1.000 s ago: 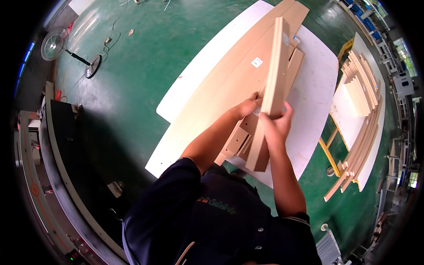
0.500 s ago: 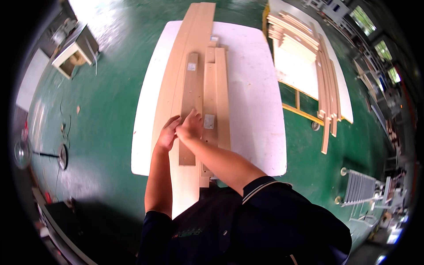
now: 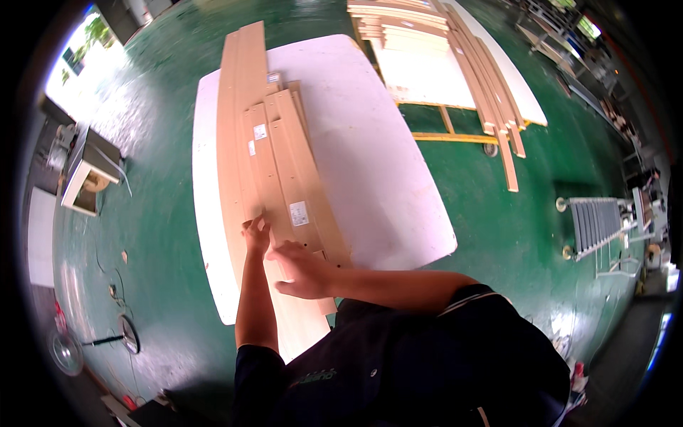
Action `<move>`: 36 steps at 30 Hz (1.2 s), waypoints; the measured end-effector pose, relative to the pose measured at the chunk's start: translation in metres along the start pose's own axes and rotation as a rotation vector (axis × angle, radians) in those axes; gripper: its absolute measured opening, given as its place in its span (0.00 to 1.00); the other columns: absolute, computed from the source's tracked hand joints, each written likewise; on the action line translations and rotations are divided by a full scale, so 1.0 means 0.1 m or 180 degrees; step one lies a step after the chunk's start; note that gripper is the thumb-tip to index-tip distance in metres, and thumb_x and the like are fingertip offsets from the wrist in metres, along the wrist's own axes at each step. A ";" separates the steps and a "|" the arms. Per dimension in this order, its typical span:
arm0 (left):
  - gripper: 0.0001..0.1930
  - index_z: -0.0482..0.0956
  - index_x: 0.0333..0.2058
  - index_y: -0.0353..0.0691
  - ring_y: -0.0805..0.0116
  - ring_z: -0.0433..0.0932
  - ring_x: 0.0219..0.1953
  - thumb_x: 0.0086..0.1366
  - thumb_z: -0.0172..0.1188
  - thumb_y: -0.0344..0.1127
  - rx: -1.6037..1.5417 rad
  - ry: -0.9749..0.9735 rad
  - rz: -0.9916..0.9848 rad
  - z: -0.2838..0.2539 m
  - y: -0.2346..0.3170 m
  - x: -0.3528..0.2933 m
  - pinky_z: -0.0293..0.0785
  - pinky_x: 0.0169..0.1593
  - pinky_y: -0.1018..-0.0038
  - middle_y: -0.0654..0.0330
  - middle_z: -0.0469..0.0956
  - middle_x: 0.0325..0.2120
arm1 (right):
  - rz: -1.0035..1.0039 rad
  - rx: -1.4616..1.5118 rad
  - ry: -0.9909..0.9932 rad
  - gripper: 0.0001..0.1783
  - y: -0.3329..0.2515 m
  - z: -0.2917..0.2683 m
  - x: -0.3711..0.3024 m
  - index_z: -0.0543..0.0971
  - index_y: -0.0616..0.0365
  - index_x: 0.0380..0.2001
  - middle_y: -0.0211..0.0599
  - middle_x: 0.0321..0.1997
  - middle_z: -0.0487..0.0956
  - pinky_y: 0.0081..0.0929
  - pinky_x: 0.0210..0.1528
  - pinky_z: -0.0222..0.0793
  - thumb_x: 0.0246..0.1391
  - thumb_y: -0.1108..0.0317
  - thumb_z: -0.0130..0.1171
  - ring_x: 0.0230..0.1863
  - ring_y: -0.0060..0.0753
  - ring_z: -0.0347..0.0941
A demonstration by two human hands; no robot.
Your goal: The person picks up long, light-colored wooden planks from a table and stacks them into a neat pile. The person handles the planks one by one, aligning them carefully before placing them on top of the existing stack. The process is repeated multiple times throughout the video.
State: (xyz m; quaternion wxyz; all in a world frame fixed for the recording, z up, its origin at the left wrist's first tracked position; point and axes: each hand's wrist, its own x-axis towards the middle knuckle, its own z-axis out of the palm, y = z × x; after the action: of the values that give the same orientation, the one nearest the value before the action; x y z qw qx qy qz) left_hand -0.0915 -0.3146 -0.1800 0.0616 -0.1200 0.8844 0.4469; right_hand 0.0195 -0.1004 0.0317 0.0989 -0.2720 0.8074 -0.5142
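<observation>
Right hand (image 3: 304,272) has moved back from left hand (image 3: 257,235), its fingers loosely spread; left is over wooden boards (image 3: 299,171), its grip I cannot tell

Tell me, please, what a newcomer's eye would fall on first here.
Probably the long wooden boards laid lengthwise on the white tabletop, with the left hand and right hand over their nearer half. Next, the stacked wooden pieces on the yellow-framed trolley, upper right.
</observation>
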 end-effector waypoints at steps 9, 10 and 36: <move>0.23 0.73 0.57 0.36 0.63 0.72 0.54 0.69 0.52 0.44 -0.0874 -0.0610 -0.0550 0.08 0.14 0.26 0.67 0.56 0.70 0.56 0.74 0.53 | 0.1618 0.0104 0.1626 0.21 0.84 -1.50 -1.76 0.73 0.59 0.48 0.43 0.50 0.72 0.32 0.47 0.72 0.50 0.66 0.63 0.46 0.38 0.73; 0.23 0.73 0.57 0.36 0.63 0.72 0.55 0.69 0.52 0.45 -0.0907 -0.0651 -0.0693 0.09 0.16 0.23 0.67 0.55 0.70 0.57 0.74 0.53 | 0.1726 0.0173 0.1733 0.21 0.86 -1.62 -1.93 0.73 0.59 0.49 0.42 0.50 0.72 0.30 0.46 0.72 0.51 0.67 0.63 0.46 0.35 0.73; 0.20 0.69 0.54 0.37 0.69 0.78 0.37 0.69 0.54 0.43 -0.1269 -0.2127 0.0065 5.06 4.43 -2.05 0.72 0.43 0.73 0.59 0.78 0.41 | 0.2272 0.0698 0.3387 0.14 2.90 -4.93 -5.38 0.77 0.63 0.42 0.35 0.33 0.80 0.25 0.39 0.73 0.53 0.68 0.63 0.33 0.25 0.76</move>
State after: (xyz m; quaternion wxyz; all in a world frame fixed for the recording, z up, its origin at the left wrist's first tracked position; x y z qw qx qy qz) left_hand -0.0118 0.3781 -0.0921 0.3173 0.0314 0.7125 0.6250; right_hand 0.1527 0.6668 -0.0668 -0.1226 0.3166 0.7296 -0.5937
